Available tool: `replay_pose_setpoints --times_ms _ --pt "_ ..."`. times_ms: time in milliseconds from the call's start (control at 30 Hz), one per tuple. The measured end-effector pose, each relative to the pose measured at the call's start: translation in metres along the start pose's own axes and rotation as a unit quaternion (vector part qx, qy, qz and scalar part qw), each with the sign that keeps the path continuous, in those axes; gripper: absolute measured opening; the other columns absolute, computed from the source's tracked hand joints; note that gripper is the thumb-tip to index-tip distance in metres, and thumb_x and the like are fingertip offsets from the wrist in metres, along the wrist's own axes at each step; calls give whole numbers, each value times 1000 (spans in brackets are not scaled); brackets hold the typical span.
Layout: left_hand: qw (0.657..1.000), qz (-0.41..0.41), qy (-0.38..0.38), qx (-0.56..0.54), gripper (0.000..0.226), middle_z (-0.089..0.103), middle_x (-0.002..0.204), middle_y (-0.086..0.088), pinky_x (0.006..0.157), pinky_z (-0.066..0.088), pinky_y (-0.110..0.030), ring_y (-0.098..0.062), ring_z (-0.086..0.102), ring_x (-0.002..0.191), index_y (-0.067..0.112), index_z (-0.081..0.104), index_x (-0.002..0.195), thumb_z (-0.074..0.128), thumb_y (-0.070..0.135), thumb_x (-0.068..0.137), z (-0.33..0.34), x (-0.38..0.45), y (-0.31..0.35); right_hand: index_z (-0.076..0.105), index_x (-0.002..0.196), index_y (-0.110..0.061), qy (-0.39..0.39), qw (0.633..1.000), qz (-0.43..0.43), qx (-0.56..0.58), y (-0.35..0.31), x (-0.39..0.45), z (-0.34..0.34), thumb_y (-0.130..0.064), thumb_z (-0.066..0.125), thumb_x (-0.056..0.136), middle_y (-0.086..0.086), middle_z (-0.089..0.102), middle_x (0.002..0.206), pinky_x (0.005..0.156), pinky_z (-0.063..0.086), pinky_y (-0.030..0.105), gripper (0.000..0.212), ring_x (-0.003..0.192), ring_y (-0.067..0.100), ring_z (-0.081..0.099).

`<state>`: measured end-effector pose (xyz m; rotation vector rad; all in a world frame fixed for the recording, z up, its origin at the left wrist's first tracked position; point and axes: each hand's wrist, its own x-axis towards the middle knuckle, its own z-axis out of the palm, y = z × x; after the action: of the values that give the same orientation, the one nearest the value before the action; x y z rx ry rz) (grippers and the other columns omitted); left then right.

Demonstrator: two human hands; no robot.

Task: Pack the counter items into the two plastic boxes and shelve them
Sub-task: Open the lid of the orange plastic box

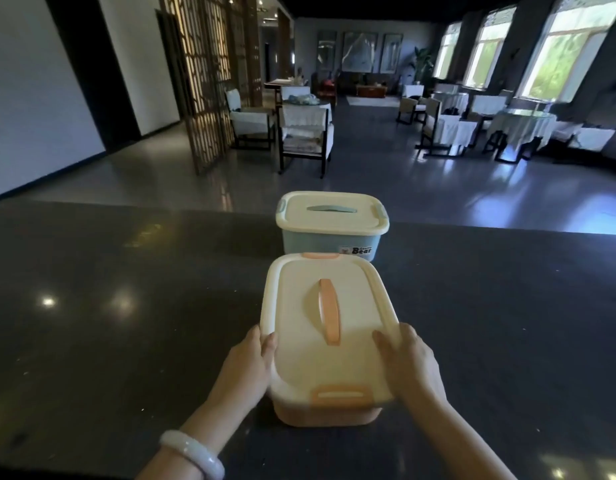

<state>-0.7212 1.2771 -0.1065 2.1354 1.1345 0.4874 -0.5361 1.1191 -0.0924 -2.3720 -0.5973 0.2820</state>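
Left hand [246,367] with pale bangle [192,452], right hand [408,362]: each grip pressed flat on opposite long sides of the orange box [329,344], lid on | box on counter [126,341], centred between hands, long axis running away from the person | blue box [330,225] lidded, just beyond | next, by my judgement: lift evenly, neither hand nearer.

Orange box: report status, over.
Both hands, left and right, gripping orange box by its lid sides. Lid on. Blue box closed just behind.
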Motion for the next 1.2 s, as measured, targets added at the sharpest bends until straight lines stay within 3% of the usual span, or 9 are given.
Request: replay_pose_setpoints --times_ms 133,267,567,767,1033,1100,1133,1200 --pt "999 -22 21 13 31 64 85 -1 64 48 -32 -13 62 73 19 53 100 36 45 100 -39 -8 -37 45 106 -21 -26 999 -20 4 -33 -24 32 -51 44 94 -1 58 101 58 38 32 32 78 21 52" --pt "998 -48 29 11 35 66 91 -1 71 49 -32 -14 63 80 15 55 110 38 44 100 -61 -18 -60 44 111 -17 -40 998 -49 4 -51 -39 51 -48 44 96 0 57 107 64 39 33 35 80 20 50" --pt "997 -54 33 38 33 66 87 3 65 45 -27 -11 63 77 18 59 107 38 43 100 -121 -17 -105 42 115 -16 -105 989 -86 61 -89 -67 89 -45 47 95 -2 53 101 66 42 33 35 85 20 54" --pt "999 -43 12 32 34 66 85 5 58 41 -22 -7 63 73 23 58 107 36 47 100 -144 -11 -136 44 118 -15 -75 991 -85 72 -112 -85 111 -43 49 95 -4 52 100 67 39 31 36 85 17 50" --pt "1000 -13 -16 21 32 65 85 0 63 47 -30 -12 62 72 21 56 97 35 46 100 -173 2 -174 48 121 -18 -34 994 -47 93 -140 -110 144 -43 54 92 -4 56 100 68 39 31 39 88 20 54" --pt "998 -16 -40 51 35 63 100 -5 73 48 -32 -15 62 84 19 54 106 34 47 100 -178 4 -175 48 126 -18 -28 994 -48 90 -141 -114 145 -43 54 92 0 57 112 73 42 33 42 97 22 55" --pt "995 -23 -49 81 42 56 117 -10 83 47 -34 -20 58 101 18 50 121 33 50 99 -181 7 -174 46 131 -19 -9 996 -61 71 -140 -116 144 -43 54 93 2 54 118 78 43 34 45 104 23 53" --pt "990 -17 -18 137 61 30 143 -10 103 36 -41 -28 34 132 21 26 148 33 54 98 -186 12 -169 42 137 -23 59 992 -110 7 -139 -125 143 -45 54 91 0 46 124 90 43 38 52 112 20 41"
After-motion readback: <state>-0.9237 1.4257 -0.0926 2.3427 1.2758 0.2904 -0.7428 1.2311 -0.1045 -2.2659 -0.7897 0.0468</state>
